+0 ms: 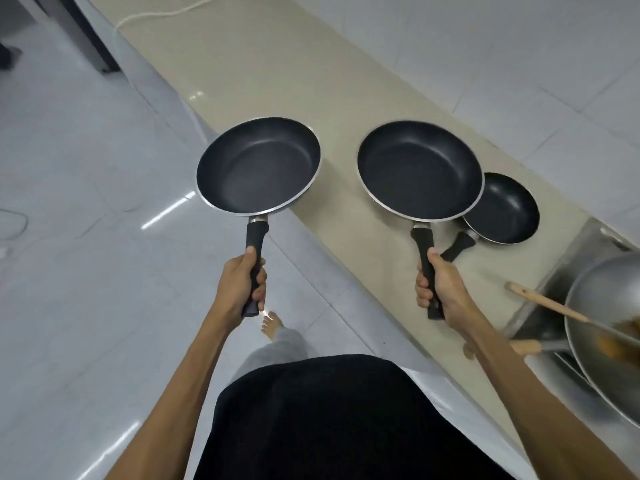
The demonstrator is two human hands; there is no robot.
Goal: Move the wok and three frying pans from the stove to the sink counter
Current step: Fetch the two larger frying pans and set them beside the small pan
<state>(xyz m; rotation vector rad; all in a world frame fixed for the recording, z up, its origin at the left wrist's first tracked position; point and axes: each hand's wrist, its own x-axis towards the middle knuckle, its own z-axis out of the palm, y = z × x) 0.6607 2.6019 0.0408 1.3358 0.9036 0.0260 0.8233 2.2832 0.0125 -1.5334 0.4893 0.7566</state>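
Note:
My left hand (242,285) grips the black handle of a dark non-stick frying pan (258,166), held level over the counter's front edge and the floor. My right hand (438,289) grips the handle of a second, similar frying pan (419,171), held above the beige counter (277,74). A smaller black frying pan (505,209) rests on the counter just right of it, partly under its rim. A steel wok (602,327) with a wooden handle sits at the right edge on a metal surface, with a wooden-handled utensil (540,303) lying in it.
The beige counter runs diagonally from upper left to lower right, against a white tiled wall (519,64). A white cable (166,12) lies at its far end. Glossy tiled floor (86,237) fills the left side, with my foot (272,323) on it.

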